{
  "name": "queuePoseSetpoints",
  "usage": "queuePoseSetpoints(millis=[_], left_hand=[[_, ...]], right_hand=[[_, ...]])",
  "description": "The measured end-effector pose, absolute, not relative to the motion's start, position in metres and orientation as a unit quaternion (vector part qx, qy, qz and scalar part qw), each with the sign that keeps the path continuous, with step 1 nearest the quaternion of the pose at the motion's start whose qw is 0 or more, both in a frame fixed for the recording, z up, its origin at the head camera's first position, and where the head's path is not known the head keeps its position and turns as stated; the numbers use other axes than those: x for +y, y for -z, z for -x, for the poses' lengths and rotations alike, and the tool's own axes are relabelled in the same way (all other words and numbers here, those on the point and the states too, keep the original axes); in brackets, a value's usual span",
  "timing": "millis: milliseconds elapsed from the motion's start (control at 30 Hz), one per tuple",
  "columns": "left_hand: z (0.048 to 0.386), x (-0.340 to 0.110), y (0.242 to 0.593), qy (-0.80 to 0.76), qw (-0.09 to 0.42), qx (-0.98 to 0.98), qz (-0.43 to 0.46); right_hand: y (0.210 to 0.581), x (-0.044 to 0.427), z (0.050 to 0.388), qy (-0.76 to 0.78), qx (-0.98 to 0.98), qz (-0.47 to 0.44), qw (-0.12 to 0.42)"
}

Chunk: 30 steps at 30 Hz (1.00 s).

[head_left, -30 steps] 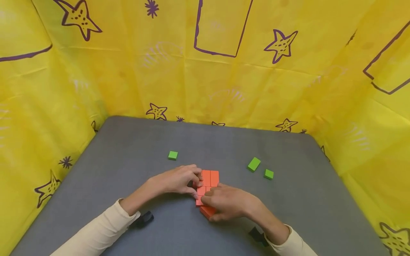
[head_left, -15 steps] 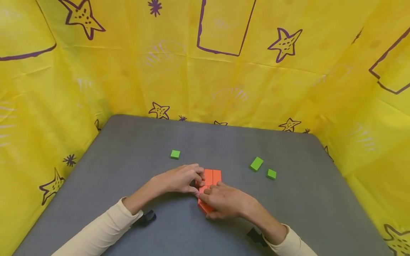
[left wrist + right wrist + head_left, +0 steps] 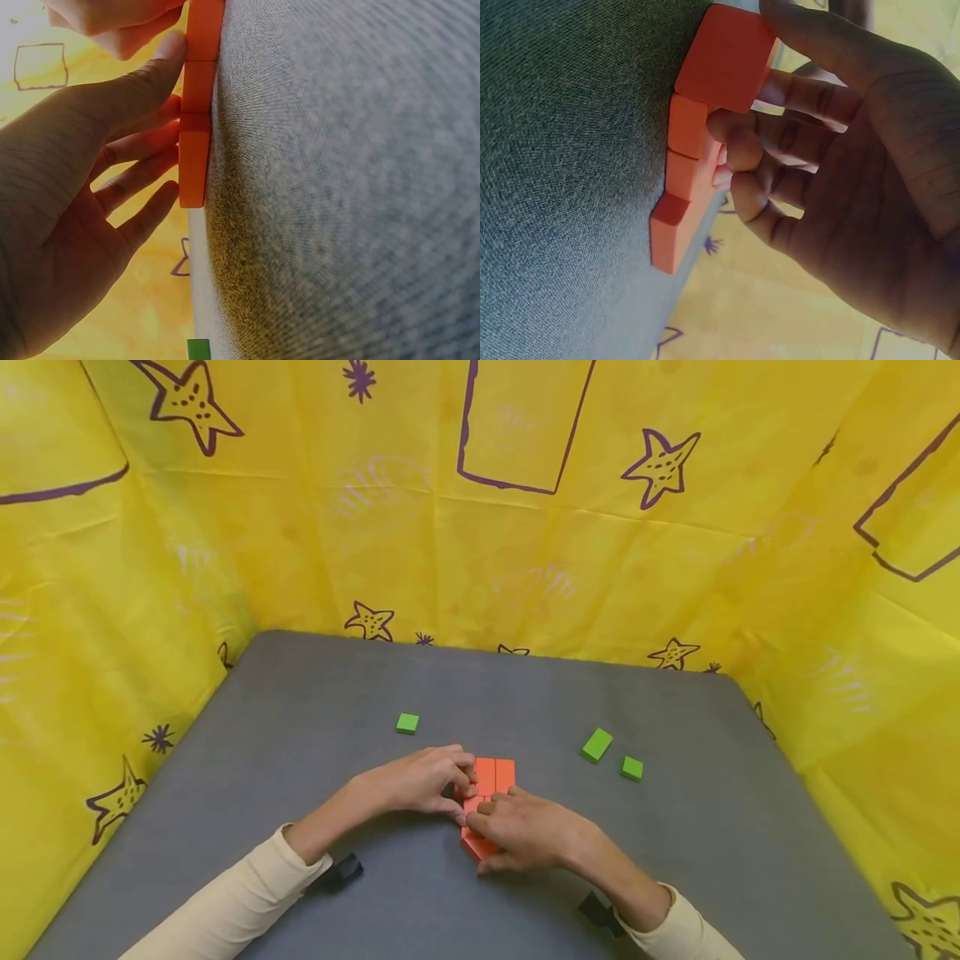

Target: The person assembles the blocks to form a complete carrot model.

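Flat orange-red blocks lie side by side in rows on the grey table. My left hand is at their left side, its fingertips and thumb touching the edge blocks in the left wrist view, fingers mostly extended. At the near end, my right hand pinches a larger orange-red block between thumb and fingers. In the head view this near block sits against the row, partly covered by the right hand. The hands' fingertips are close together, and the right hand hides several blocks.
One green block lies beyond the left hand. A longer green block and a small green block lie to the right. Yellow patterned cloth rises around the grey table.
My right hand has shifted slightly left and away from me, bringing the near block closer in line with the others. The left hand has stayed at the blocks' left side.
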<state>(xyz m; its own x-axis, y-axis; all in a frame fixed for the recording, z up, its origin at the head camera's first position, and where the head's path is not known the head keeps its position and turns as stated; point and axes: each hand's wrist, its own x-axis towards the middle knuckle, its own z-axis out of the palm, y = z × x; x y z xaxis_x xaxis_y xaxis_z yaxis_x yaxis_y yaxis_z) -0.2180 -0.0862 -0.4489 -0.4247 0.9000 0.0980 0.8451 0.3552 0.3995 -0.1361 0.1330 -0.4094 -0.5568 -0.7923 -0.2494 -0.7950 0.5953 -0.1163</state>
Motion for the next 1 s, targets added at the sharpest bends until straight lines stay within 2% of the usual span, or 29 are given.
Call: queuePoseSetpoints(millis=[167,400,533,700,867,1000], left_hand=[[0.220,-0.086,0.448,-0.200,0.062,0.820,-0.533],[0.218,-0.087,0.448,-0.184,0.071,0.822,-0.535],[0.217,-0.089,0.442,-0.161,0.077,0.821,-0.542],[0.211,-0.087,0.438,-0.150,0.083,0.818,-0.549],[0.204,-0.082,0.440,-0.140,0.081,0.808,-0.567],[0.202,-0.080,0.442,-0.145,0.087,0.808,-0.565]], right_hand=[[0.409,0.133,0.140,-0.001,0.882,0.449,0.144],[0.394,0.143,0.152,0.046,0.886,0.425,0.182],[0.368,0.170,0.173,0.077,0.912,0.368,0.164],[0.348,0.225,0.213,0.133,0.935,0.287,0.159],[0.364,0.273,0.247,0.164,0.937,0.259,0.169],[0.385,0.293,0.257,0.163,0.936,0.236,0.206]])
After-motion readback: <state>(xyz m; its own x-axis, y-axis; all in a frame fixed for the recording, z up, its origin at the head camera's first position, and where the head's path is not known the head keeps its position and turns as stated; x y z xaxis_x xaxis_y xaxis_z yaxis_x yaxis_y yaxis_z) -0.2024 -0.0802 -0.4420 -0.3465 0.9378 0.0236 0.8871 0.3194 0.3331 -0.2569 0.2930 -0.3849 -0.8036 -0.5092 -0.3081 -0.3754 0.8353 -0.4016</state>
